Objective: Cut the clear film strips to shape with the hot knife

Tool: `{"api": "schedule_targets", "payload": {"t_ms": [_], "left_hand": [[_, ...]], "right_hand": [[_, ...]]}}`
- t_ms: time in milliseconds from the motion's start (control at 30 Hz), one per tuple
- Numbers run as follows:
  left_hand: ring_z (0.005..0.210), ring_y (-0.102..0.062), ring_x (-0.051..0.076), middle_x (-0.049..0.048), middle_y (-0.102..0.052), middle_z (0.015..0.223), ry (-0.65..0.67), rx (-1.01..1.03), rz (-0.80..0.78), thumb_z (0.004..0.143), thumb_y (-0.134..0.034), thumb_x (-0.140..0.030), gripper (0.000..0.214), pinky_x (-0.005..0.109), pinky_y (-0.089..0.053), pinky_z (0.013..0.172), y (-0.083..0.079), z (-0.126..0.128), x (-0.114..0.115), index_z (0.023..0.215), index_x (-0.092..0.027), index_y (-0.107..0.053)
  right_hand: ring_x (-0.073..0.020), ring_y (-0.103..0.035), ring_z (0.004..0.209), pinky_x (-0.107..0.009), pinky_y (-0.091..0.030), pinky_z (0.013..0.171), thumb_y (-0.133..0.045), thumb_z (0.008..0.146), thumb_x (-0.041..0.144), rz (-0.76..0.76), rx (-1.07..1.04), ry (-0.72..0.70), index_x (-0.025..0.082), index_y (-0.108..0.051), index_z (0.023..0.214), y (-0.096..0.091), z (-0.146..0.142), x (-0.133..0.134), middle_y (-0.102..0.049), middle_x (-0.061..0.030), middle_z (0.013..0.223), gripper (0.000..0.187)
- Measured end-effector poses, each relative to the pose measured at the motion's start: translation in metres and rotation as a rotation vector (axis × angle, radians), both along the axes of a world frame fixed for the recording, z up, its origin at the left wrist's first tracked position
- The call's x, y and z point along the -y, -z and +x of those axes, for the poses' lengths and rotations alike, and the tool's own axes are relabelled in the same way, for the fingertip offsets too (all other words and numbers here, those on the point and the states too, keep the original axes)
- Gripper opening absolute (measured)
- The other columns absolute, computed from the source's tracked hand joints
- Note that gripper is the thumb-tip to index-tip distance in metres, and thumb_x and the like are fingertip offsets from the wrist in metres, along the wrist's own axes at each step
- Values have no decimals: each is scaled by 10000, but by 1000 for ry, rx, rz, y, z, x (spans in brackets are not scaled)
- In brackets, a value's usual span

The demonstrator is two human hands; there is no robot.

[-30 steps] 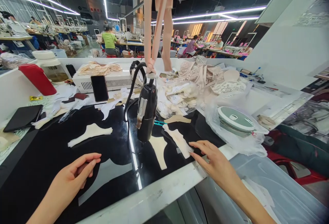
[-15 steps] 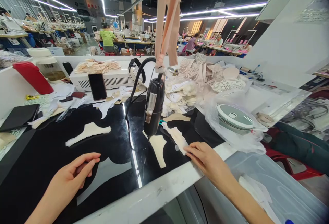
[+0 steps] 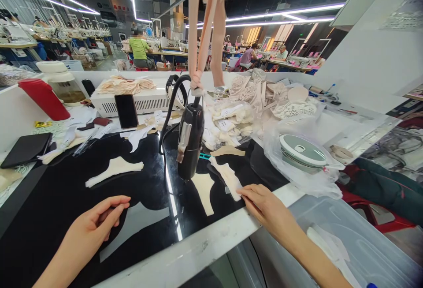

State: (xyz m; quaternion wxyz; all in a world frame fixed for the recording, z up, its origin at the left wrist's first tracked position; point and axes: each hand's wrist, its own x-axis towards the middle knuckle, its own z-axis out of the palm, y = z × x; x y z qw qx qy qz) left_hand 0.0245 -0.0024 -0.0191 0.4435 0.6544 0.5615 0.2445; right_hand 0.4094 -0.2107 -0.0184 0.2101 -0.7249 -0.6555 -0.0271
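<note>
Right hand (image 3: pixel 264 203) — fingertips pinched on near end of white fabric piece (image 3: pixel 227 177). Left hand (image 3: pixel 94 222) — thumb and forefinger together, just beside translucent piece (image 3: pixel 137 220) on black tabletop (image 3: pixel 69 204).

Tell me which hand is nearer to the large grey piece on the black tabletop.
Left. The left hand is just left of the large grey piece; the right hand is farther off to its right, touching a white cut piece.
</note>
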Motion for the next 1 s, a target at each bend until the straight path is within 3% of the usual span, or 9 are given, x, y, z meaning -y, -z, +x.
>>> {"api": "schedule_targets", "payload": {"t_ms": [200, 600, 800, 1000], "left_hand": [[567, -544, 170, 8, -602, 646, 40, -7, -23, 657, -723, -741, 624, 220, -456, 448, 1, -6, -7, 1035, -249, -795], [534, -507, 158, 1, -587, 636, 36, 0, -12, 675, -709, -737, 615, 233, -455, 461, 1, -3, -4, 1045, -251, -787], [526, -477, 146, -6, -569, 634, 21, 9, -5, 687, -695, -743, 612, 227, -438, 461, 2, -2, -1, 1038, -249, -782], [588, -511, 156, 5, -604, 673, -6, 35, 54, 746, -667, -720, 571, 208, -426, 471, 4, 0, 4, 1051, -249, -769]], "right_hand": [[-225, -694, 872, -382, -597, 758, -445, 1045, 240, 4, -41, 55, 254, -716, 1112, -4, 0, 3, -741, -77, 1032, 280], [-227, -701, 1011, -392, -576, 901, -440, 1049, 327, -10, -295, 140, 280, -709, 1100, -13, 2, 2, -744, -58, 1107, 277], [-213, -690, 847, -316, -540, 716, -552, 986, 416, 20, -381, 226, 287, -746, 916, -22, 3, -2, -761, -26, 950, 243], [-186, -590, 638, -303, -440, 589, -625, 921, 496, 62, -407, 282, 254, -704, 724, -29, 9, -8, -699, -10, 729, 322]]}}
